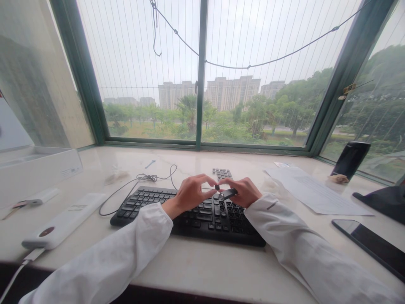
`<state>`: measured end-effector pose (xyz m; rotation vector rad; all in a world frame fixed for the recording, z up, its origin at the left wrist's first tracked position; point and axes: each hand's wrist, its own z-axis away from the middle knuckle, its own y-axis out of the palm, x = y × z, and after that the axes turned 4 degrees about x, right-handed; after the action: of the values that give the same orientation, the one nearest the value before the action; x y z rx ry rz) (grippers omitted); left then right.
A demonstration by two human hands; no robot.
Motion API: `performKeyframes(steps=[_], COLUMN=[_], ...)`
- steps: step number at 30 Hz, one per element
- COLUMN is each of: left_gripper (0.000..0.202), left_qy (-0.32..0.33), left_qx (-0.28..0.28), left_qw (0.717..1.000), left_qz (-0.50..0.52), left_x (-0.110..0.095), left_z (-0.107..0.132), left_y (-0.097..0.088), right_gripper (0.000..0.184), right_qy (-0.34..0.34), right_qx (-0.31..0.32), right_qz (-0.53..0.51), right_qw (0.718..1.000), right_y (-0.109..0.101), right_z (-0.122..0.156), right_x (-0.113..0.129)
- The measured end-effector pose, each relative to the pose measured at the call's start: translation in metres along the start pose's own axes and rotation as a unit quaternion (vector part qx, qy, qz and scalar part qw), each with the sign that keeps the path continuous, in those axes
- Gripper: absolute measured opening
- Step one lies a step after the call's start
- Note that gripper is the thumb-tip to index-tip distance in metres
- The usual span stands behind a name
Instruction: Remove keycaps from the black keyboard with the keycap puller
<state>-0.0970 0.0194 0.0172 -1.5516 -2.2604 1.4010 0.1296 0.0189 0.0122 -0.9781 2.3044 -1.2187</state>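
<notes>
Keyboard (204,217) near power bank (65,223), print (78,207) illegible

"What's on the desk (196,261) in front of you?"

"I have a black keyboard (202,219) across the middle of its pale, glossy top, with rows of loose keycaps (222,173) just behind."

"And to your left?"

"A white power bank (69,217) and, farther back, a white box (41,169)."

"Your right?"

"I see white paper (316,192), and a dark phone (373,244) lying nearer me."
</notes>
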Motion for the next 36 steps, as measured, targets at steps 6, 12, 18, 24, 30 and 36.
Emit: performKeyframes(steps=[6,12,18,24,30,36], left_gripper=[0.017,0.013,0.013,0.013,0.012,0.013], left_qy=[0.014,0.012,0.01,0.006,0.01,0.013], left_qx=[-0.009,-0.007,-0.007,-0.002,0.002,0.002], left_qw=[1.0,0.999,0.997,0.997,0.998,0.998], left_qz=[-0.021,-0.045,-0.072,-0.072,-0.067,-0.067], left_x=[0.002,0.0012,-0.0007,-0.0013,-0.0007,0.0005], left_z=[0.0002,0.0011,0.0023,0.0032,0.0031,0.0036], left_y=[0.0015,0.0011,-0.0004,-0.0007,0.0006,0.0015], right_gripper=[0.024,0.025,0.026,0.024,0.023,0.022], right_qy=[-0.019,-0.021,-0.02,-0.008,-0.014,-0.029], right_qx=[-0.006,0.0,0.014,0.027,0.016,0.0], right_qz=[-0.005,-0.003,0.006,0.019,0.02,0.012], right_qw=[1.0,1.0,1.0,0.999,1.0,1.0], right_y=[0.0007,-0.0014,-0.0003,0.0024,0.005,0.0058], right_z=[0.0005,-0.0008,-0.0004,-0.0007,-0.0001,0.0005], right_x=[-0.0007,0.0018,-0.0008,-0.0027,-0.0038,-0.0041])
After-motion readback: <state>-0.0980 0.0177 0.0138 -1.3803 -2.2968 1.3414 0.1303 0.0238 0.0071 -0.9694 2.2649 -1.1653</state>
